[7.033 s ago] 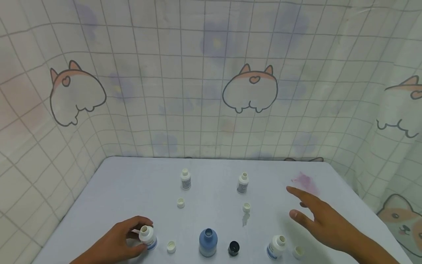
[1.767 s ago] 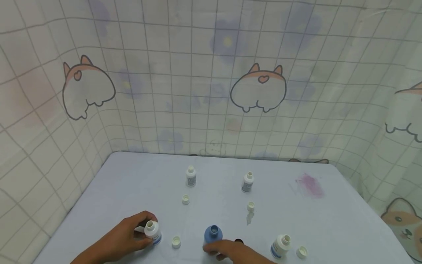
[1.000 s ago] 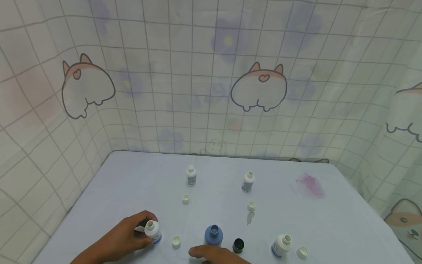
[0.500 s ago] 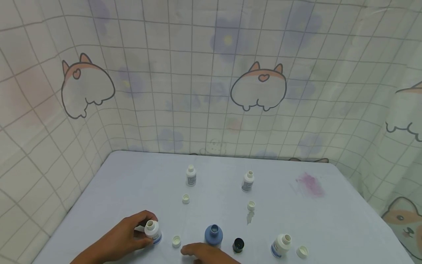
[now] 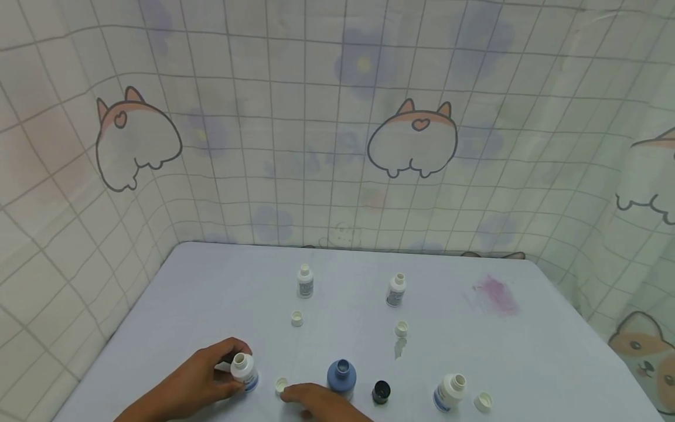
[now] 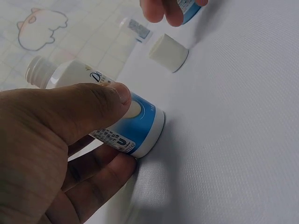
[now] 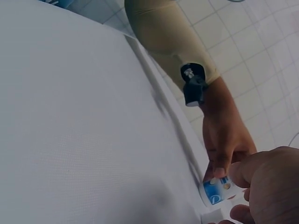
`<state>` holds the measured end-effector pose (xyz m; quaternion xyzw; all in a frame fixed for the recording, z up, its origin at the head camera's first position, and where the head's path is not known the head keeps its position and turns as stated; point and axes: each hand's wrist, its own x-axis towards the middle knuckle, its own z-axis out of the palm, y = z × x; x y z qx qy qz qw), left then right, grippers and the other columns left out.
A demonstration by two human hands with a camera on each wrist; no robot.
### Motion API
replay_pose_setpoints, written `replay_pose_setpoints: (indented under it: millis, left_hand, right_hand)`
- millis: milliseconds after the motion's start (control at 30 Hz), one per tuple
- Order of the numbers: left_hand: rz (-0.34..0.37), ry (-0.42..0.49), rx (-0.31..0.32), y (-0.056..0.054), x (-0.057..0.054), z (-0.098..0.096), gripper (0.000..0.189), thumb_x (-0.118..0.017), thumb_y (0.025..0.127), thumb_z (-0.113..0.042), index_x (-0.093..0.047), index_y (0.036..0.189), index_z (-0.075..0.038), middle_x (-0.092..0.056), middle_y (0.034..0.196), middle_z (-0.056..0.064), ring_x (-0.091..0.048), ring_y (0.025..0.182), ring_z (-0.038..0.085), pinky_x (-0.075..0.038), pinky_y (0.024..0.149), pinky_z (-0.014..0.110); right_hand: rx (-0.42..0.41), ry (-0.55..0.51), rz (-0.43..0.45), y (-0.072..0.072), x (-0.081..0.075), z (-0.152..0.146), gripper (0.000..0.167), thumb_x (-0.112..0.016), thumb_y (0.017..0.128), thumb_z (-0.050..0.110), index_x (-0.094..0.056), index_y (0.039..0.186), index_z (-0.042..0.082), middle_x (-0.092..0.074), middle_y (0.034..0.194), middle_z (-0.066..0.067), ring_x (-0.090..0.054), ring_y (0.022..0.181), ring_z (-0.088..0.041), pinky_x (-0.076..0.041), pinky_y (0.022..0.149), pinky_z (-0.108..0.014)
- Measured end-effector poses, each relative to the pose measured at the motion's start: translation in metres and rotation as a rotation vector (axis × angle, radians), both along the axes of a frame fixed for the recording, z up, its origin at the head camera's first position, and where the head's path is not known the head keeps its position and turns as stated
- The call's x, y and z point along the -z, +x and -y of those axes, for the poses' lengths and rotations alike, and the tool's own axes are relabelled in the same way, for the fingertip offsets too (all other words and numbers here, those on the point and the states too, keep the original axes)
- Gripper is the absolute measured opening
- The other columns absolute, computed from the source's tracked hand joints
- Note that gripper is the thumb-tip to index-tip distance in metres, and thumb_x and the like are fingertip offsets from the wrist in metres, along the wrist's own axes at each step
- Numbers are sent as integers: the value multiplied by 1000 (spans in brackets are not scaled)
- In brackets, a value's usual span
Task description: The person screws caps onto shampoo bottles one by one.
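Observation:
My left hand (image 5: 197, 375) grips an uncapped small white bottle (image 5: 244, 371) with a blue label, standing at the front left. In the left wrist view, the thumb lies across the label and the bottle (image 6: 145, 123) has its threaded neck bare. My right hand (image 5: 321, 401) reaches in from the front, its index fingertip overlapping a white cap (image 5: 281, 385) just right of that bottle. Seen from the left wrist, the fingers (image 6: 174, 16) hover above the cap (image 6: 168, 52), apart from it. The right hand partly covers the lower part of an uncapped blue bottle (image 5: 341, 378).
A black cap (image 5: 381, 392) lies right of the blue bottle. Farther right stand another uncapped white bottle (image 5: 450, 392) and its white cap (image 5: 483, 402). Two smaller white bottles (image 5: 305, 282) (image 5: 396, 290) stand at the back, with white caps (image 5: 297, 318) (image 5: 401, 329) before them.
My right hand came from the right side, passed the blue bottle and moved left to the white cap. The left hand keeps its grip on the white bottle.

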<state>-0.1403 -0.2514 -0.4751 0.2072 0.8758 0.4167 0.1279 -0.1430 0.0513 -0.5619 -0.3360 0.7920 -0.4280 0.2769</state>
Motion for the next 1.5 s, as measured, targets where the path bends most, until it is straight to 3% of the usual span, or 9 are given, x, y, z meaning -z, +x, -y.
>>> replay_pose_setpoints:
  millis: [133,233,367,500,933,1233,1500]
  left_hand:
    - [-4,-4,-3,0,0,0,45,-85,87,-28,-59,122,-20,-63,118,-7,-66,108,16,-58,89,34]
    - [-6,-2,0,0,1,0,46,-85,87,-29,-59,123,-20,-63,119,-7,-66,108,15,-58,89,34]
    - [-3,14,7,0,1,1,46,-85,86,-30,-58,123,-20,-63,118,-6,-66,107,15,-58,89,33]
    - [-6,23,9,1,1,1,45,-85,87,-29,-58,122,-22,-63,117,-5,-67,106,14,-58,88,32]
    - [0,40,1,2,0,0,47,-85,86,-28,-59,123,-18,-64,118,-4,-67,106,16,-58,88,32]
    - [-4,41,2,2,2,1,47,-85,86,-29,-59,123,-17,-64,119,-3,-68,106,16,-58,87,32]
    - [1,65,10,2,3,1,47,-85,86,-27,-59,124,-16,-64,119,-1,-68,106,16,-57,86,28]
  right_hand:
    - [56,16,-9,2,-10,6,64,-83,89,28,-54,146,23,-52,146,11,-56,113,1,-51,97,-24]
    - [83,42,-52,9,-31,8,62,-81,91,29,-53,146,21,-52,145,9,-55,106,2,-52,94,-24]
    - [108,50,-108,24,-69,9,52,-69,100,33,-51,146,15,-51,145,3,-54,115,-4,-51,98,-28]
    - [160,62,-106,35,-90,13,48,-62,103,38,-52,144,16,-51,146,4,-49,133,-13,-45,108,-39]
    - [238,174,-229,32,-88,28,49,-73,97,28,-54,141,20,-53,143,5,-48,135,-17,-44,110,-39]
    - [290,300,-314,28,-82,45,51,-76,93,24,-56,139,16,-59,134,0,-55,126,-19,-49,105,-38]
    - [318,332,-348,24,-81,53,49,-75,93,20,-58,138,11,-64,125,-5,-58,120,-19,-51,101,-37]
